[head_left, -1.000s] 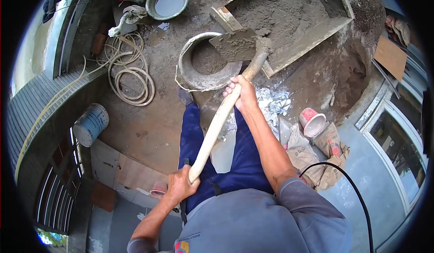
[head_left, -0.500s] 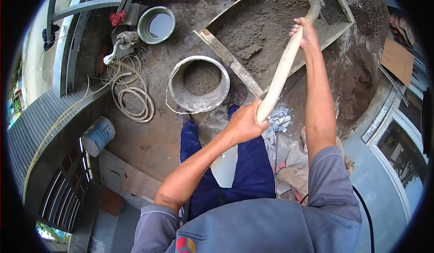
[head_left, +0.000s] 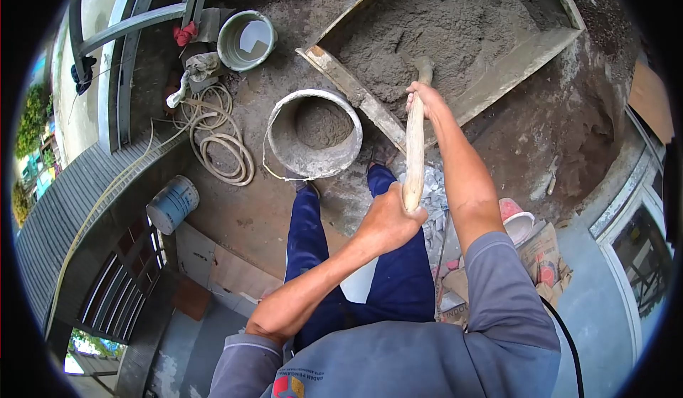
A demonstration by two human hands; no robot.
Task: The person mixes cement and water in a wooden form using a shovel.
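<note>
Both hands are on the same tool here. The left hand (head_left: 388, 220) sits just below the middle of the frame, fist wrapped tight around the butt end of the wooden handle (head_left: 413, 149). The right hand (head_left: 421, 98) is higher up, above the middle of the frame, fingers curled round the handle just short of the tool's head. The handle runs almost straight up the picture between the two hands. The tool head (head_left: 425, 66) is dug into the wet grey mortar (head_left: 455, 21), so only its neck shows and I can't tell the blade shape.

The mortar fills a wooden mixing box (head_left: 348, 79) that takes up the upper middle and upper right of the frame. Just left of the box's plank edge there's a crusty grey bucket (head_left: 284, 149) standing upright with some mortar in the bottom, right in front of the person's feet.

Other stuff around:
- green bucket (head_left: 229, 49) with water in it, upper left, next to some rags
- coiled hose (head_left: 220, 142) on the ground below that, left of the grey bucket
- blue-and-white can (head_left: 173, 204) lying tilted at the left
- crumpled whitish paper (head_left: 432, 184) just right of the handle
- red cup (head_left: 516, 220) and cement bags (head_left: 548, 256) at the right, beside the right arm
</note>
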